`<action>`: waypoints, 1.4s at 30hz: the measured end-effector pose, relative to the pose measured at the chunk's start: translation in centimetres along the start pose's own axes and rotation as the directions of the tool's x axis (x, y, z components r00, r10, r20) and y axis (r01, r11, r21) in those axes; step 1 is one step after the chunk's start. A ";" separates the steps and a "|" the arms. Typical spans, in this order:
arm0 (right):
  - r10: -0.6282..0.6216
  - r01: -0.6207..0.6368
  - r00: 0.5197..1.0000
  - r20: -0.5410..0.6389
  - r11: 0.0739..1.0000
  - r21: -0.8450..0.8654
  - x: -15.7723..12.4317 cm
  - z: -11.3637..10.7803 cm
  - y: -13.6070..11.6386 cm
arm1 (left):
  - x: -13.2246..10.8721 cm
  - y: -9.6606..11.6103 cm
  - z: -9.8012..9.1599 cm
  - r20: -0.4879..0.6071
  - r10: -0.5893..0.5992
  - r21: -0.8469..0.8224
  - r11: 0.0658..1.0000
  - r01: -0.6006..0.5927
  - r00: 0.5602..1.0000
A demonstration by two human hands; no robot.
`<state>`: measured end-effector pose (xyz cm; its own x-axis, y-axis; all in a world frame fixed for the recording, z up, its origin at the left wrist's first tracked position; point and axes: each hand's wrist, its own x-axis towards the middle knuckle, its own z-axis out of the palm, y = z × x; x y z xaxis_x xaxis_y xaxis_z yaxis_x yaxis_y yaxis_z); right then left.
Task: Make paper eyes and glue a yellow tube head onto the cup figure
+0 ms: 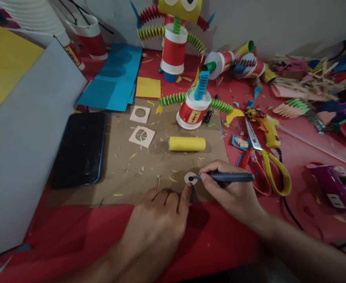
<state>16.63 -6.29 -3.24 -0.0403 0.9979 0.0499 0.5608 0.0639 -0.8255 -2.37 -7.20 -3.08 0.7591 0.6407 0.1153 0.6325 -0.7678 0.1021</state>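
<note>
My right hand [230,192] is closed around a dark marker pen [227,177], whose tip touches a small white paper circle [187,177]. A black spot shows on the circle around the tip. With its fingers curled, my left hand [163,214] holds the circle's lower edge down with the index fingertip. Under both lies a brown cardboard sheet [143,165]. Just beyond the circle is a yellow paper tube [187,144]. Two white paper squares with round holes, a nearer square [150,141] and a farther square [147,117], lie to the left.
A red-and-white paper cup figure [187,114] with folded green arms stands behind the tube. Left are a phone [78,153] and blue paper [114,78]. Right are scissors [270,173], a yellow glue gun [271,131] and a purple device [336,186]. Paper scraps litter the cardboard.
</note>
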 end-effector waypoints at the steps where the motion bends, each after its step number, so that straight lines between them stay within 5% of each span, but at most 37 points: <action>1: -0.005 0.005 1.000 0.000 1.000 -0.003 0.0 0.0 0.0 | 0.0 0.0 0.0 0.001 0.002 0.006 1.000 -0.002 1.000; 42: 0.008 -0.007 0.999 0.052 1.000 -0.019 0.0 0.0 -0.4 | 0.4 0.2 -0.3 -0.038 0.030 0.060 0.998 -0.028 0.999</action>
<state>16.45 -6.33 -2.89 -0.0790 0.9968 0.0134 0.5770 0.0566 -0.8148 -1.98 -7.02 -2.71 0.7715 0.6168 0.1559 0.6192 -0.7843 0.0389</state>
